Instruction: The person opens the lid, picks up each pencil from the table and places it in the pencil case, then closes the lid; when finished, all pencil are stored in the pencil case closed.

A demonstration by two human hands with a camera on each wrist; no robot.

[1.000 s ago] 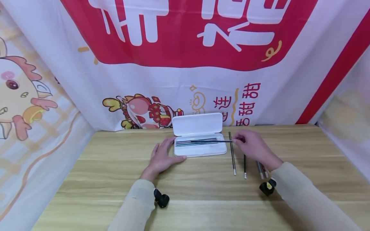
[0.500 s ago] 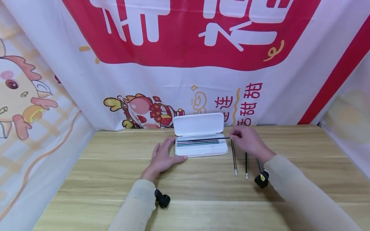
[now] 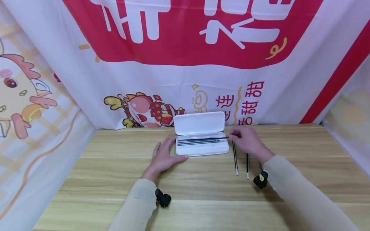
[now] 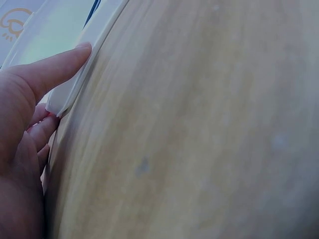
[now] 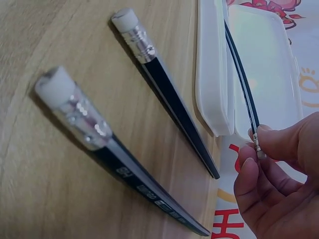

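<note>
A white pencil case (image 3: pixel 202 150) lies with its lid (image 3: pixel 199 123) raised against the cloth behind, several pencils (image 3: pixel 196 142) inside. My left hand (image 3: pixel 163 158) is at its left end, fingers spread along the side and thumb (image 4: pixel 65 64) laid straight along the front wall. Over the case's right end, my right hand (image 3: pixel 245 139) pinches a dark striped pencil (image 5: pixel 244 79) near its eraser end between thumb and fingertips. That pencil's far end reaches into the case, over the others.
Right of the case, two dark pencils with white erasers lie on the wooden table (image 3: pixel 208 192), a nearer pencil (image 5: pixel 149 194) and another pencil (image 5: pixel 169 102). Another pencil (image 3: pixel 260 166) is mostly hidden by my right wrist. A printed cloth (image 3: pixel 188 80) hangs behind.
My right hand has moved slightly left and back, bringing the pinched pencil nearly level with those in the case. My left hand has kept its place at the case.
</note>
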